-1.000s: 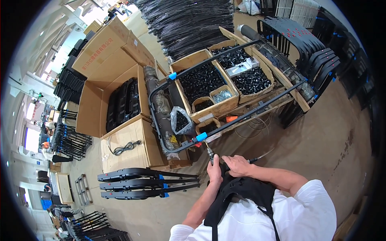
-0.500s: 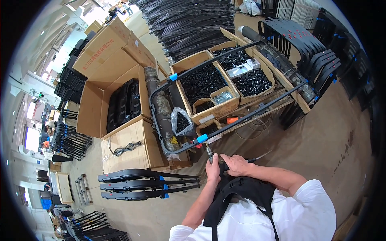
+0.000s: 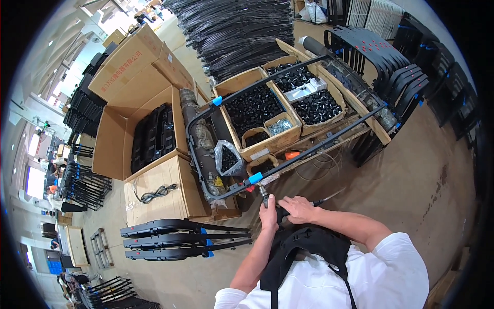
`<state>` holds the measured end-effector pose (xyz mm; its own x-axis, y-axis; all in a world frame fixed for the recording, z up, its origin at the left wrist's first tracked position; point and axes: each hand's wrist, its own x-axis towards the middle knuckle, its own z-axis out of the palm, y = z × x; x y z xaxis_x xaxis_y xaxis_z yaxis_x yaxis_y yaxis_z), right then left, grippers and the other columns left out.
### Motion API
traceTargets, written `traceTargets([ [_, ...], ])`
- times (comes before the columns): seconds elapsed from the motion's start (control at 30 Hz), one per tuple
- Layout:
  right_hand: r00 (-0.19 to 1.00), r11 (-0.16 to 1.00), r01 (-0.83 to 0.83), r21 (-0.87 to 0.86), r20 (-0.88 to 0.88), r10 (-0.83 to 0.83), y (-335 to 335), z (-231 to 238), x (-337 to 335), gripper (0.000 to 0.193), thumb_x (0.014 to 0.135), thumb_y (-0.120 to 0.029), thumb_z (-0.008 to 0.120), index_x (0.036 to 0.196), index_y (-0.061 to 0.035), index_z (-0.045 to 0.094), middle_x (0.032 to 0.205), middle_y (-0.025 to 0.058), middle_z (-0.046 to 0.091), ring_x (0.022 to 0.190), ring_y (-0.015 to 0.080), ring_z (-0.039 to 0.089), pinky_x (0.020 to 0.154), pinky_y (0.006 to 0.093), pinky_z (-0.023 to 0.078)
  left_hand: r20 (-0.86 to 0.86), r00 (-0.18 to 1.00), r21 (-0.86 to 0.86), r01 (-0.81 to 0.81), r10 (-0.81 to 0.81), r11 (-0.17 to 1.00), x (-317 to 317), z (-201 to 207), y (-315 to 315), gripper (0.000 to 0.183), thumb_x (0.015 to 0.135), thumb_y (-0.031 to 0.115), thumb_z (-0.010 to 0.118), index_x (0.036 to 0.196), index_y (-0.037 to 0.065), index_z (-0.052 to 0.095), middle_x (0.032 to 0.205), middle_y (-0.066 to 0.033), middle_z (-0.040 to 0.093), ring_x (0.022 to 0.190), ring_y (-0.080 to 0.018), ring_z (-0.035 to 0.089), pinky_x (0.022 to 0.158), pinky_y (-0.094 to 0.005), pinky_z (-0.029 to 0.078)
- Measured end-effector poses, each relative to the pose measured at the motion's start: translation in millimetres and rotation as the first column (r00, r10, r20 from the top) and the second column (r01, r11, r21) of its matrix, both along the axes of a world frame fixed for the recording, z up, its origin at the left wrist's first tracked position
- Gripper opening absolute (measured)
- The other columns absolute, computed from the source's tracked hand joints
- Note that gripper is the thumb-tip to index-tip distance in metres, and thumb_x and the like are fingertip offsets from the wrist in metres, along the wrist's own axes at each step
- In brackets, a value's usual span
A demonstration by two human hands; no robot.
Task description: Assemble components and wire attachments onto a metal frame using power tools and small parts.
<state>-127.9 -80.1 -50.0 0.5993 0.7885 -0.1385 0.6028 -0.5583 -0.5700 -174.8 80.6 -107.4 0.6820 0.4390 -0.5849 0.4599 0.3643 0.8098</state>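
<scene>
A power driver with a metal chuck (image 3: 263, 192) is between my hands, its tip close to the near rail of a black tubular frame (image 3: 303, 154). Whether the tip touches the rail I cannot tell. My left hand (image 3: 268, 215) wraps the driver just behind the chuck, thumb pointing forward. Around its dark rear part closes my right hand (image 3: 299, 210), which hides much of the body. Just beyond the tip, a blue wrap (image 3: 256, 178) circles the rail; another blue wrap (image 3: 217, 101) is on the far rail. The frame lies across a bench of part boxes.
Wooden bins (image 3: 294, 135) under the frame hold black plastic parts and small screws. A plastic bag (image 3: 229, 158) of dark pieces sits beside them. To the left stand an open carton (image 3: 110, 139) and black bars (image 3: 154, 240). Curved black frames (image 3: 370, 44) are stacked at right.
The whole view has shifted slightly, so the scene sits a little further left. Both hands keep their hold on the driver near the same rail spot.
</scene>
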Motion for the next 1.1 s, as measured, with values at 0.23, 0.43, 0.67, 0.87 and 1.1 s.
traceTargets([
  [0.23, 0.999, 0.992, 0.053, 0.117, 0.000, -0.053, 3.2, -4.2, -9.4, 0.046, 0.078, -0.009, 0.069, 0.122, -0.0046, 0.057, 0.126, 0.0179, 0.057, 0.107, 0.0450, 0.064, 0.089, 0.0570, 0.052, -0.044, 0.999, 0.016, 0.016, -0.015, 1.000, -3.7, 16.2, -3.2, 0.056, 0.100, 0.053, 0.073, 0.116, 0.000, 0.068, 0.102, -0.0033, 0.065, 0.092, -0.0143, 0.055, 0.083, -0.0346, 0.050],
  [0.43, 0.998, 0.996, 0.049, 0.068, -0.029, -0.047, 1.9, -0.3, -14.8, 0.046, 0.078, -0.007, 0.070, 0.122, -0.0049, 0.057, 0.126, 0.0174, 0.057, 0.106, 0.0441, 0.064, 0.089, 0.0558, 0.052, -0.062, 0.995, -0.005, 0.074, -0.074, 0.997, -12.5, 15.4, 0.3, 0.060, 0.100, 0.055, 0.072, 0.120, -0.001, 0.067, 0.109, -0.0070, 0.068, 0.098, -0.0160, 0.058, 0.088, -0.0368, 0.051],
  [0.67, 0.999, 0.995, 0.038, 0.088, 0.023, -0.040, 3.1, -1.6, -19.3, 0.047, 0.077, -0.006, 0.069, 0.122, -0.0059, 0.057, 0.126, 0.0163, 0.058, 0.107, 0.0409, 0.065, 0.087, 0.0528, 0.052, -0.068, 0.986, 0.016, 0.151, -0.150, 0.988, -19.8, -8.9, 11.1, 0.059, 0.101, 0.054, 0.070, 0.117, -0.003, 0.066, 0.108, -0.0085, 0.068, 0.098, -0.0166, 0.058, 0.089, -0.0360, 0.051],
  [0.87, 0.997, 0.996, 0.071, 0.061, 0.033, -0.073, 1.4, 9.0, -23.2, 0.046, 0.075, -0.009, 0.069, 0.120, -0.0061, 0.059, 0.121, 0.0166, 0.060, 0.099, 0.0422, 0.065, 0.083, 0.0531, 0.053, 0.024, 0.968, -0.098, 0.252, -0.250, 0.963, -22.1, -8.0, 13.5, 0.050, 0.106, 0.050, 0.066, 0.113, 0.000, 0.066, 0.101, -0.0019, 0.064, 0.091, -0.0119, 0.055, 0.081, -0.0344, 0.050],
  [1.1, 0.988, 0.989, 0.129, -0.071, -0.079, -0.135, -12.4, -6.8, -50.2, 0.067, 0.079, -0.014, 0.072, 0.142, -0.0073, 0.052, 0.126, 0.0177, 0.060, 0.108, 0.0410, 0.066, 0.094, 0.0518, 0.055, -0.134, 0.872, -0.256, 0.429, -0.472, 0.866, -28.9, -8.0, 23.4, 0.059, 0.107, 0.053, 0.060, 0.121, -0.004, 0.063, 0.103, -0.0050, 0.066, 0.090, -0.0135, 0.060, 0.078, -0.0347, 0.053],
])
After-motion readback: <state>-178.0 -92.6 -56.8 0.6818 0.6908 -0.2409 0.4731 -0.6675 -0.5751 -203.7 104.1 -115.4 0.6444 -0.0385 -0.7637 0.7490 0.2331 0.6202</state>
